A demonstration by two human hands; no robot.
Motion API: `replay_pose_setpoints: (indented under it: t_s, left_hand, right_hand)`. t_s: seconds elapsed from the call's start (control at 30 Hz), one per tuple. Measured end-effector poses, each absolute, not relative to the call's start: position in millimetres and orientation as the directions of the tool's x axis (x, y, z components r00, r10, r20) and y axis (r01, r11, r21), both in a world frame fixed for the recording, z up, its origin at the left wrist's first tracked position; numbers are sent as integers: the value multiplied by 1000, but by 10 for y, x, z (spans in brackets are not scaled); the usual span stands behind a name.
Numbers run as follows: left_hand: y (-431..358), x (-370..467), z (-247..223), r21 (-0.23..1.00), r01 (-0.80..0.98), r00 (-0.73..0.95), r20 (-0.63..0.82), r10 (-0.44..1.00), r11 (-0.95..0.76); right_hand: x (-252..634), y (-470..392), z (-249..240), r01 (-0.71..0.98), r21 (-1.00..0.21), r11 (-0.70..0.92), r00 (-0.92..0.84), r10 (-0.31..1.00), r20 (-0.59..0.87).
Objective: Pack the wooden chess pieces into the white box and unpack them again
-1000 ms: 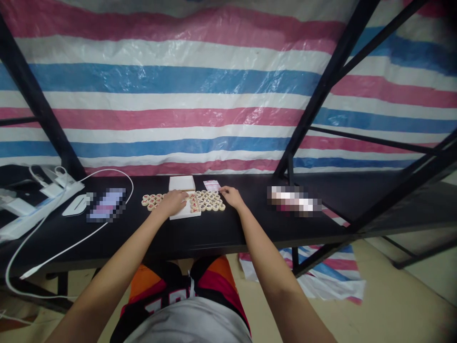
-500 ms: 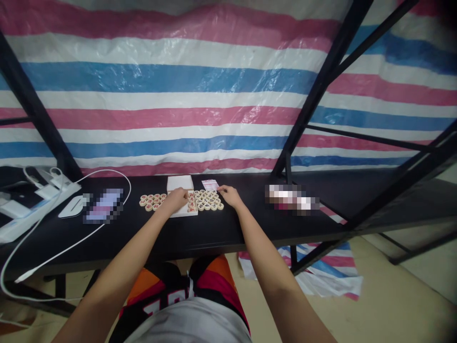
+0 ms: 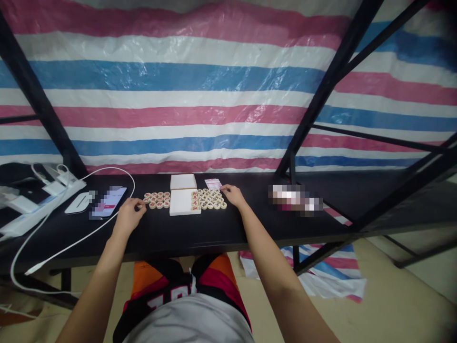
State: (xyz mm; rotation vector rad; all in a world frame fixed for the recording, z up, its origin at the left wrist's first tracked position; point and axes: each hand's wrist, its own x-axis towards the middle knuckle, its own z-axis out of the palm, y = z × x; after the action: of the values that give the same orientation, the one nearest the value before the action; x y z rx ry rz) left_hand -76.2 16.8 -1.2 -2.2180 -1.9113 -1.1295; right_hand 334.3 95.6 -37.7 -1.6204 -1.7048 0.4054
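Red-marked xiangqi pieces [image 3: 159,200] lie in rows left of a white box [image 3: 183,212]. More red-marked pieces [image 3: 194,200] form a column along the box's right inner side. Black-marked xiangqi pieces [image 3: 213,200] are grouped just right of the box. My left hand [image 3: 130,215] is at the left end of the red pieces, thumb and fingers curved with a gap between them. At the upper right corner of the black group is my right hand [image 3: 233,196], its fingertips drawn together; whatever they may hold is too small to make out.
Behind the box lies its white lid [image 3: 183,182], with a printed slip of paper [image 3: 213,184] to the right. A phone [image 3: 108,203], a white flat device [image 3: 79,203], a cable [image 3: 74,245] and a power strip [image 3: 44,209] occupy the left. A blurred object [image 3: 294,197] sits at right.
My left hand has left the box and moved left to the end of the red pieces, uncovering the box's inside. My right hand stays by the black pieces. The view shifted slightly.
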Motion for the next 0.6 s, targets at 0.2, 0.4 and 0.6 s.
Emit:
replay_pose_setpoints:
  t_s: [0.2, 0.4, 0.6]
  left_hand:
    - [213, -780, -53, 425, 876, 26, 430, 902, -228]
    - [176, -706, -79, 333, 915, 77, 412, 908, -229]
    - [150, -711, -88, 347, 913, 11, 504, 863, -214]
  right_hand:
    - [3336, 955, -375, 729, -668, 147, 65, 957, 281]
    - [3329, 953, -372, 735, -663, 142, 76, 955, 288]
    - [3327, 960, -383, 721, -677, 149, 73, 955, 289]
